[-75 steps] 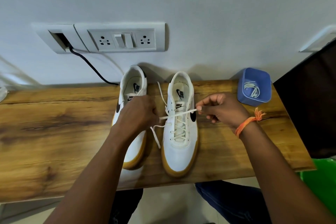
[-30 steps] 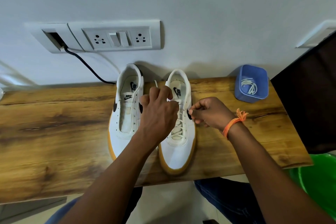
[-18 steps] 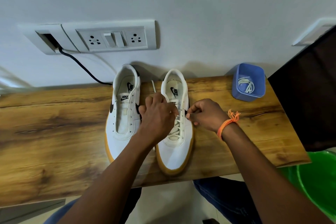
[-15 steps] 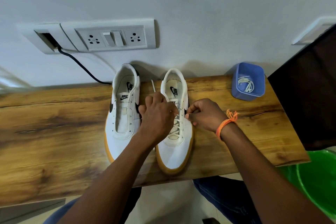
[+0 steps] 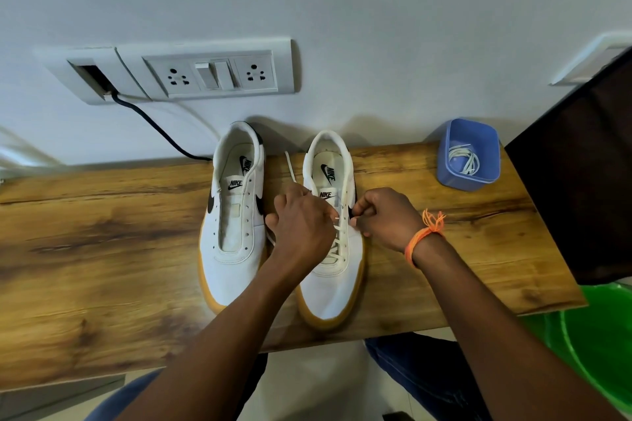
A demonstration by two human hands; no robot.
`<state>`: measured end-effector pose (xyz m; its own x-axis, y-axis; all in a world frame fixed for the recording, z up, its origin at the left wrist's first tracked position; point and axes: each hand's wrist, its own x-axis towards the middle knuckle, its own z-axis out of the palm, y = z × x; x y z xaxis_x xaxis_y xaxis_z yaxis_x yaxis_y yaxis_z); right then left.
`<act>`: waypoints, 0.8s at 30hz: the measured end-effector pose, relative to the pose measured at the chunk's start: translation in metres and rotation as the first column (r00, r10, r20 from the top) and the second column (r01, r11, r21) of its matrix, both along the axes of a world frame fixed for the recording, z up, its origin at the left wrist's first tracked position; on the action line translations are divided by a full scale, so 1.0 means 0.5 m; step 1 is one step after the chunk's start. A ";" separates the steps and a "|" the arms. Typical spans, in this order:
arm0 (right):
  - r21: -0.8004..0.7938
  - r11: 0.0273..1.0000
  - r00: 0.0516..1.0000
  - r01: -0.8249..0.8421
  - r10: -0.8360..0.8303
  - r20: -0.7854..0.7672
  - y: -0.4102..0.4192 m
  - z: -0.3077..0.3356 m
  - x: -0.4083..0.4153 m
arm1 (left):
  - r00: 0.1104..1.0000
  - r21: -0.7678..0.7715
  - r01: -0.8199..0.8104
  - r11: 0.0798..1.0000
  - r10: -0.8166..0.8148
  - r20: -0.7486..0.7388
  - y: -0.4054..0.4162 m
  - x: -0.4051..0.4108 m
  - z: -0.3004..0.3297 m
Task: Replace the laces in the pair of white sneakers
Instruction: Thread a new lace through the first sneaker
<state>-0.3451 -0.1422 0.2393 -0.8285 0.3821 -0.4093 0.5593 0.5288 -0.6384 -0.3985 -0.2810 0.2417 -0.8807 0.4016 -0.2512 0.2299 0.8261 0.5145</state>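
Two white sneakers with tan soles stand side by side on the wooden table [image 5: 102, 249], toes toward me. The left sneaker [image 5: 236, 236] has bare eyelets and no lace. The right sneaker [image 5: 333, 287] is partly laced with a cream lace [image 5: 337, 243]. My left hand [image 5: 301, 225] lies over its left eyelets and pinches a lace end, whose tip shows at the fingers. A loose tail [image 5: 290, 167] of lace runs back between the shoes. My right hand [image 5: 386, 219], with an orange thread on the wrist, pinches the shoe's right eyelet edge.
A blue plastic cup [image 5: 469, 178] holding coiled white laces stands at the table's back right. A dark panel [image 5: 581, 188] blocks the right end. A green tub [image 5: 595, 345] sits below the table. A black cable [image 5: 154, 126] drops from the wall socket plate [image 5: 205, 73] behind the left sneaker.
Earlier the lace was stretched sideways between both hands. Both hands have since closed in on the right sneaker's upper eyelets, and over the last half second they barely moved.
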 end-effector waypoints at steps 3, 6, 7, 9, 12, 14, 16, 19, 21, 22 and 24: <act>0.006 1.000 1.000 0.003 -0.003 0.004 -0.001 -0.002 -0.002 | 1.000 0.005 -0.019 1.000 0.019 0.020 0.000 0.003 -0.003; 0.036 0.999 1.000 -0.011 0.011 -0.004 -0.003 -0.002 -0.002 | 0.999 0.025 -0.031 0.999 0.030 0.016 0.000 0.009 -0.006; 0.053 0.998 1.000 -0.016 0.016 -0.012 -0.004 -0.001 -0.002 | 0.999 0.034 -0.042 0.999 0.041 0.026 0.001 0.010 -0.006; 0.076 0.997 0.999 -0.016 0.020 -0.051 -0.005 0.000 0.000 | 0.997 0.039 -0.060 0.997 0.058 0.047 0.001 0.007 -0.006; 0.086 0.996 0.993 -0.007 0.017 -0.113 -0.008 0.003 0.001 | 0.995 0.037 -0.066 0.997 0.063 0.071 0.001 0.002 -0.004; 0.120 0.992 0.993 -0.024 0.037 -0.111 -0.016 0.007 0.001 | 0.997 0.021 -0.053 0.998 0.051 0.064 -0.001 0.000 -0.002; 0.146 0.988 0.996 -0.044 0.055 -0.073 -0.012 0.013 0.002 | 0.999 -0.019 -0.021 1.000 0.021 0.035 -0.005 -0.005 0.000; 0.215 0.977 1.000 -0.002 0.006 -0.018 0.037 0.025 0.010 | 1.000 -0.006 0.006 1.000 -0.006 0.016 -0.015 -0.020 0.000; 0.336 0.940 0.998 0.055 -0.063 0.015 0.089 0.037 0.019 | 0.999 0.013 0.001 1.000 -0.001 0.037 -0.020 -0.030 -0.001; 0.404 0.909 0.993 0.097 -0.117 0.024 0.115 0.041 0.028 | 0.999 0.005 0.008 1.000 -0.009 0.054 -0.020 -0.034 0.000; 0.534 0.826 0.975 0.183 -0.221 0.007 0.154 0.044 0.046 | 0.992 0.008 0.053 0.999 -0.054 0.110 -0.026 -0.043 0.004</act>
<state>-0.3220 -0.0650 0.2613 -0.6870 0.7113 -0.1485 0.7217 0.6441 -0.2536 -0.4199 -0.2939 0.2438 -0.8250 0.4487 -0.3436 0.2153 0.8116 0.5430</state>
